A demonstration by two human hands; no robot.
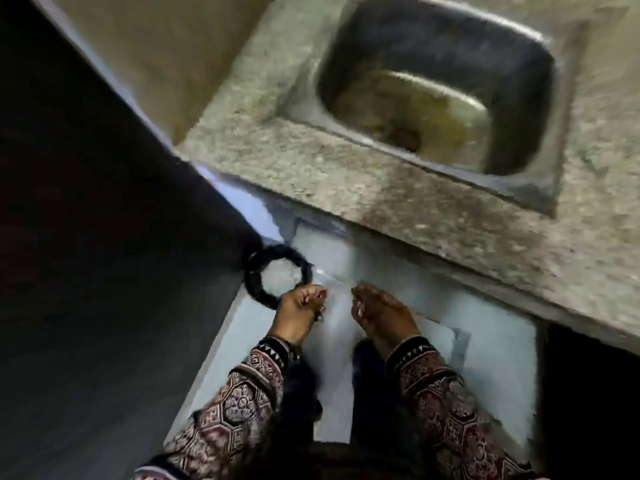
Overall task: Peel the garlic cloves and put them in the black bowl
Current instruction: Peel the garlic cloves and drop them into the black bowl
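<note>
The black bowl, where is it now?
In the head view, the black bowl sits left of centre, below the counter edge, just beyond the left hand.

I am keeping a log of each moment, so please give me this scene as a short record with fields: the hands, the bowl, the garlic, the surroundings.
left hand: left hand curled closed beside the bowl, fingers pinched together; what it holds is too blurred to tell
right hand: right hand partly curled, apart from the left one
black bowl: black bowl at the left hand's fingertips, on a pale surface
garlic: not clearly visible
surroundings: steel sink set in a speckled stone counter, farther from the person
image quality: blurred
</note>
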